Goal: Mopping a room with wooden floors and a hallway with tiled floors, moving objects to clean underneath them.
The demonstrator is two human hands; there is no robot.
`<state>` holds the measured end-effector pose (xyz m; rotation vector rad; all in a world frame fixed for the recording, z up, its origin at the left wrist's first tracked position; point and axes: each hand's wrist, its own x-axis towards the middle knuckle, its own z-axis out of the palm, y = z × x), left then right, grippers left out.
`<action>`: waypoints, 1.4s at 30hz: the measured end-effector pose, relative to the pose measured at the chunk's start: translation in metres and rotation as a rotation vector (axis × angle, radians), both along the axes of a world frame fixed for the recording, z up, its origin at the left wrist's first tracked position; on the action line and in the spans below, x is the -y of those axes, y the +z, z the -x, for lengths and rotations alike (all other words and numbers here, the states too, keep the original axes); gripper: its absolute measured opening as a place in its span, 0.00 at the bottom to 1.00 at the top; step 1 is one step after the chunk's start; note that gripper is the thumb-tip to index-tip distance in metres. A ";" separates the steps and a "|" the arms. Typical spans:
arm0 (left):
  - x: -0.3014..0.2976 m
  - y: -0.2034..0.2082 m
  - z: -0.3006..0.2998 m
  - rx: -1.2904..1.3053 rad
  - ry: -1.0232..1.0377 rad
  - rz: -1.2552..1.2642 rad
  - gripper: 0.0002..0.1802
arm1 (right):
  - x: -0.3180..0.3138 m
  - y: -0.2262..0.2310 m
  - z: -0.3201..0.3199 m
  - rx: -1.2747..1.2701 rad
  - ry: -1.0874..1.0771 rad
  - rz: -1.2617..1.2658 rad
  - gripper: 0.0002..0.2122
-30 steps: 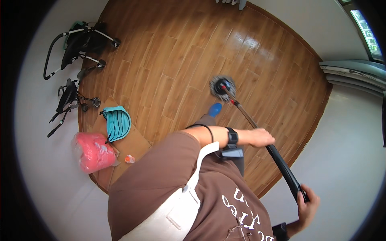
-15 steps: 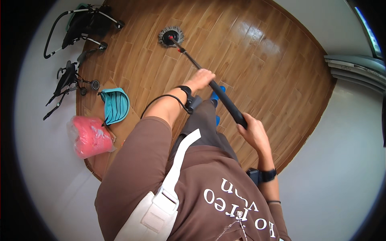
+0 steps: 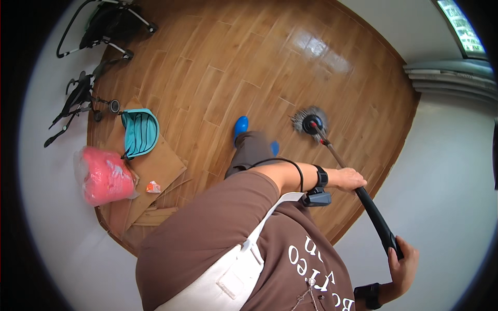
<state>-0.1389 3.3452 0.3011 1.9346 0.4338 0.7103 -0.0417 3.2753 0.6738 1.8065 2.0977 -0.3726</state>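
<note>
A mop point(image 3: 374, 215) with a round head of grey strands slants across the right half of the view. Its mop head point(image 3: 313, 124) rests on the wood floor a little ahead and to the right of my feet. My left hand point(image 3: 350, 179) is wrapped around the handle near the upper end of the metal pole. Lower down, my right hand point(image 3: 403, 263) grips the thick black end of the handle, close to the right wall. Both wrists carry dark straps with small boxes. My blue shoes point(image 3: 240, 126) stand left of the mop head.
Folded strollers point(image 3: 78, 101) lean along the left wall. A turquoise fabric piece point(image 3: 141, 132) lies on flat cardboard point(image 3: 167, 165), beside a pink bundle in clear plastic point(image 3: 106, 176) and a small orange packet point(image 3: 153, 187). Grey stacked panels point(image 3: 451, 78) stand by the right wall under a window point(image 3: 461, 26).
The mop head has swept from the far left across the floor to the right and nearer me. Both hands have moved right with the handle, still holding it.
</note>
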 end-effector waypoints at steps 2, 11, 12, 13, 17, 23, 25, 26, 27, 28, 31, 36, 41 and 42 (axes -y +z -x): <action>0.005 0.011 0.021 0.007 0.030 0.015 0.15 | 0.000 0.001 0.007 -0.038 0.022 -0.031 0.15; -0.006 -0.033 0.245 -0.248 0.438 -0.007 0.08 | -0.062 -0.080 0.151 -0.422 -0.190 0.159 0.10; -0.013 -0.054 0.282 -0.321 0.482 -0.021 0.10 | -0.072 -0.096 0.193 -0.514 -0.201 0.171 0.09; -0.018 -0.068 0.323 -0.384 0.551 0.018 0.10 | -0.079 -0.123 0.218 -0.567 -0.129 0.166 0.09; -0.021 -0.169 0.482 -0.568 0.865 -0.014 0.04 | -0.096 -0.226 0.340 -0.603 0.117 0.313 0.19; 0.002 -0.180 0.601 -0.708 1.013 -0.099 0.05 | -0.089 -0.255 0.443 -0.534 0.272 0.353 0.21; 0.011 -0.167 0.568 -0.892 0.947 -0.055 0.03 | -0.093 -0.237 0.422 -0.487 0.252 0.373 0.23; 0.007 -0.136 0.543 -0.975 0.870 -0.002 0.03 | -0.097 -0.220 0.405 -0.442 0.233 0.382 0.23; 0.009 -0.119 0.517 -0.979 0.834 -0.002 0.02 | -0.101 -0.196 0.392 -0.402 0.197 0.402 0.23; 0.010 -0.118 0.491 -0.914 0.795 0.050 0.01 | -0.104 -0.177 0.374 -0.371 0.202 0.378 0.23; 0.002 -0.067 0.405 -0.667 0.711 -0.002 0.04 | -0.106 -0.091 0.351 -0.268 0.077 0.310 0.21; -0.023 0.002 0.351 -0.237 0.388 0.147 0.06 | -0.085 -0.010 0.346 -0.164 0.066 0.025 0.13; -0.004 0.015 0.371 -0.279 0.375 0.164 0.08 | -0.077 -0.011 0.348 -0.218 -0.052 -0.004 0.06; 0.004 0.012 0.383 -0.303 0.410 0.153 0.07 | -0.076 -0.015 0.353 -0.269 -0.085 0.028 0.04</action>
